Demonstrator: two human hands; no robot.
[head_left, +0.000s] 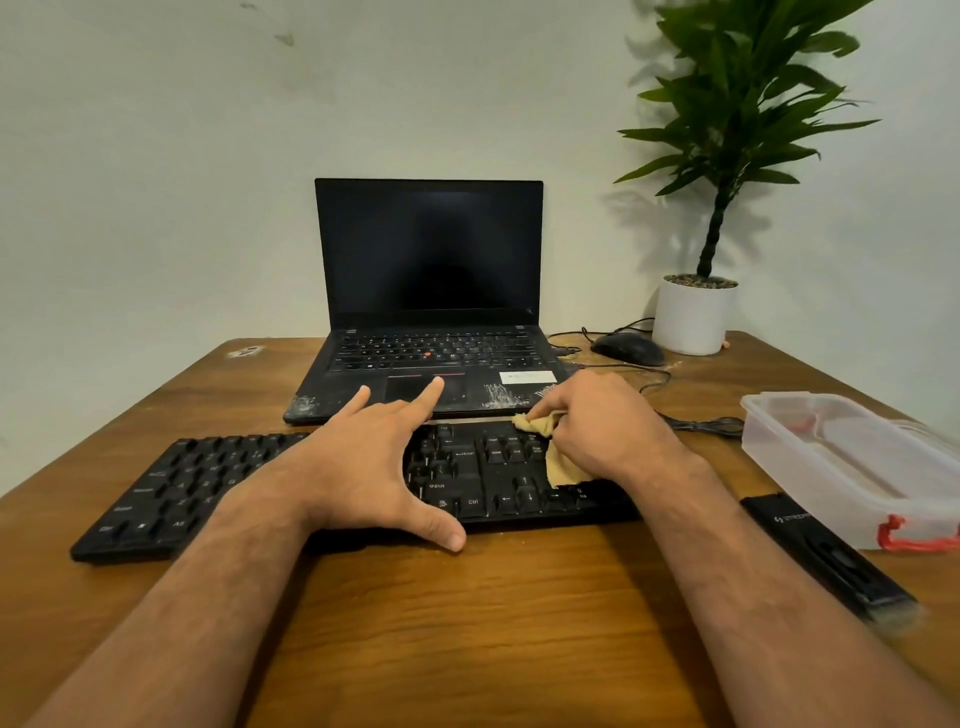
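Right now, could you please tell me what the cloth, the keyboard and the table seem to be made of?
The cloth looks like soft tan fabric, crumpled in the right hand. The keyboard seems matte black plastic. The table appears varnished wood or veneer, grain visible.

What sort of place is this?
Likely a home or small-office desk: a laptop and mouse on a wooden table, a potted plant, and the right hand holding a cloth on a keyboard.

A bare left forearm and a bare right forearm – both unsleeved and covered in fine dark hair up to the wrists. The left hand and right hand are bare too – creased knuckles, short trimmed nails.
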